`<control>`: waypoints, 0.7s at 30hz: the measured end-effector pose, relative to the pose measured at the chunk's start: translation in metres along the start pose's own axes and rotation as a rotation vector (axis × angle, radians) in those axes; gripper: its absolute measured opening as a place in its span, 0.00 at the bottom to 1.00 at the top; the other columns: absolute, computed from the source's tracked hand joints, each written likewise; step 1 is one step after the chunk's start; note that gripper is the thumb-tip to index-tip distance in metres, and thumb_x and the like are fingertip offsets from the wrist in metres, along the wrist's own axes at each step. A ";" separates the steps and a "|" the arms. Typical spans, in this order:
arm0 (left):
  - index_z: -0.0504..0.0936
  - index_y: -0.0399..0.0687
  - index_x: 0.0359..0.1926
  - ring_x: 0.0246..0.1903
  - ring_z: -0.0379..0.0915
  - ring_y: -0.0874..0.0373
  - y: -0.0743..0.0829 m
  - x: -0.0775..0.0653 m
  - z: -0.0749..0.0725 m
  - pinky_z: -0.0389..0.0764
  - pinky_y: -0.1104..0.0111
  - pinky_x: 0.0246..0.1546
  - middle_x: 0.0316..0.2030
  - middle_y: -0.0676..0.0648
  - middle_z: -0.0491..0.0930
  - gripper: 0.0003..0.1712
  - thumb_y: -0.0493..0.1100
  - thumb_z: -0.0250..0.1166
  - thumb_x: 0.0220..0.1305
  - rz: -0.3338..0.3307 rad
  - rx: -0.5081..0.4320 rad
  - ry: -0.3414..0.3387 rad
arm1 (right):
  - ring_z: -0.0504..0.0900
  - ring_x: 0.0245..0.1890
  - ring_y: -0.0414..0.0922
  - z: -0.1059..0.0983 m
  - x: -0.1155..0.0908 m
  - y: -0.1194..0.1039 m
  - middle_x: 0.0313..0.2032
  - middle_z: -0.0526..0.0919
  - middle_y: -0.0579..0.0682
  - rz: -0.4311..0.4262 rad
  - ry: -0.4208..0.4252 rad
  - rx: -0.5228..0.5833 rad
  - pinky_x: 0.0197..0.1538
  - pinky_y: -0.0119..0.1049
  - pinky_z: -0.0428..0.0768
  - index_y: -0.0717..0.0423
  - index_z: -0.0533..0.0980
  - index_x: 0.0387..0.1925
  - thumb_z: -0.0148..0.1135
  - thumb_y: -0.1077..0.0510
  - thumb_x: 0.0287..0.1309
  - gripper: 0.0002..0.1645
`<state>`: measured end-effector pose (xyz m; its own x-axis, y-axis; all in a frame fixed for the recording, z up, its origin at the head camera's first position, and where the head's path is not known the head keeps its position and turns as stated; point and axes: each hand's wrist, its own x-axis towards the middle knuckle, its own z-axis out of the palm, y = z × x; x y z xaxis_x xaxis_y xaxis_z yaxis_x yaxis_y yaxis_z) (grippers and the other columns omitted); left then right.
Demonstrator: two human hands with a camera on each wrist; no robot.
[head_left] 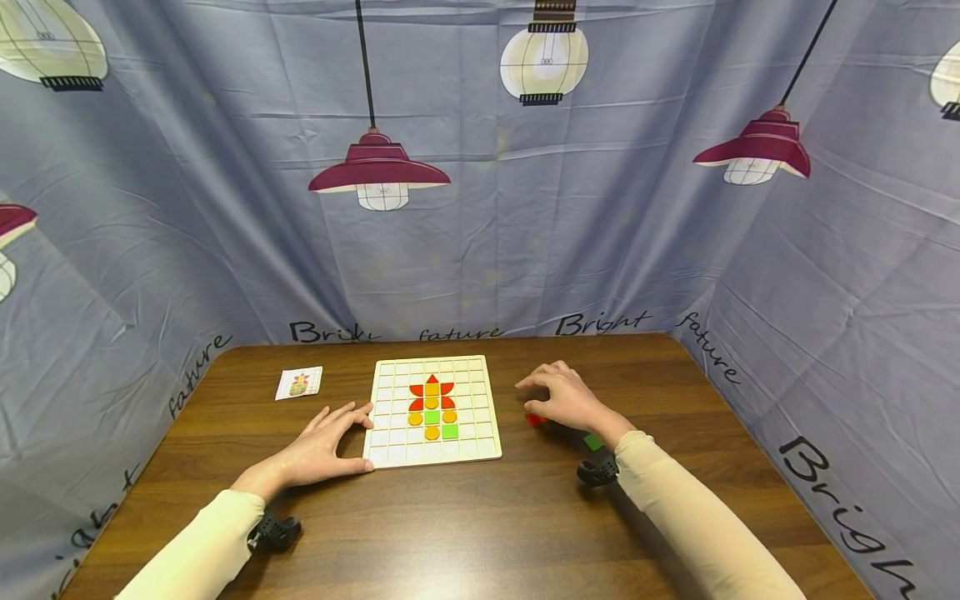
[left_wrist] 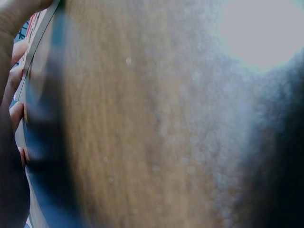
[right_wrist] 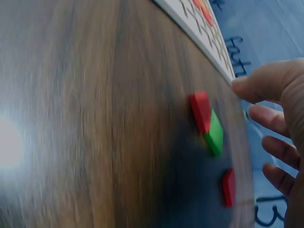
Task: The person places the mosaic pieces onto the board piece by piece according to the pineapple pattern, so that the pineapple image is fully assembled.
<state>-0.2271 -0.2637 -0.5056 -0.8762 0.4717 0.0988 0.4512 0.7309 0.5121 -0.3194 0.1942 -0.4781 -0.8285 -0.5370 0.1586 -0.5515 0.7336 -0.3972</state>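
A cream gridded board (head_left: 476, 417) lies on the table, bearing red, yellow and green flat pieces arranged like a pineapple. My left hand (head_left: 318, 447) rests against its left edge, fingertips spread along the side and thumb at the near corner. To the right of the board, my right hand (head_left: 566, 400) hovers over the table with fingers loosely bent and nothing visible between them. Beneath it lies a red piece (right_wrist: 200, 111), touching a green piece (right_wrist: 214, 134). Another red piece (right_wrist: 229, 187) lies apart. In the head view, the right hand partly hides these loose pieces.
A small card (head_left: 298, 383) with a printed pineapple pattern lies left of the board. The brown wooden table (head_left: 450, 525) is bordered by a blue-grey curtain (head_left: 450, 267) at the back and sides. A loose green piece (head_left: 593, 442) shows by the right wrist.
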 end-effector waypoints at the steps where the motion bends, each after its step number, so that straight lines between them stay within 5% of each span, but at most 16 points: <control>1: 0.76 0.55 0.56 0.75 0.52 0.36 0.000 0.000 0.000 0.41 0.37 0.74 0.75 0.42 0.63 0.34 0.67 0.73 0.57 0.000 -0.002 0.000 | 0.72 0.56 0.49 -0.001 -0.001 0.003 0.51 0.82 0.43 -0.003 -0.006 -0.014 0.60 0.52 0.69 0.45 0.84 0.55 0.70 0.53 0.59 0.21; 12: 0.75 0.56 0.57 0.75 0.53 0.36 0.000 0.001 0.001 0.42 0.36 0.73 0.75 0.42 0.64 0.34 0.66 0.73 0.57 0.005 0.005 0.006 | 0.69 0.53 0.49 -0.005 -0.013 0.026 0.48 0.81 0.43 0.022 -0.031 -0.096 0.52 0.48 0.68 0.40 0.87 0.50 0.68 0.59 0.49 0.23; 21: 0.75 0.55 0.57 0.75 0.53 0.36 -0.001 0.000 0.001 0.42 0.36 0.73 0.75 0.42 0.64 0.34 0.67 0.73 0.57 0.006 0.004 0.007 | 0.69 0.50 0.47 -0.001 -0.016 0.032 0.47 0.79 0.41 0.038 -0.047 -0.071 0.49 0.45 0.67 0.36 0.87 0.51 0.71 0.56 0.53 0.22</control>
<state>-0.2277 -0.2637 -0.5070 -0.8745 0.4728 0.1081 0.4574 0.7300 0.5078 -0.3237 0.2273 -0.4923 -0.8446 -0.5257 0.1012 -0.5263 0.7807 -0.3369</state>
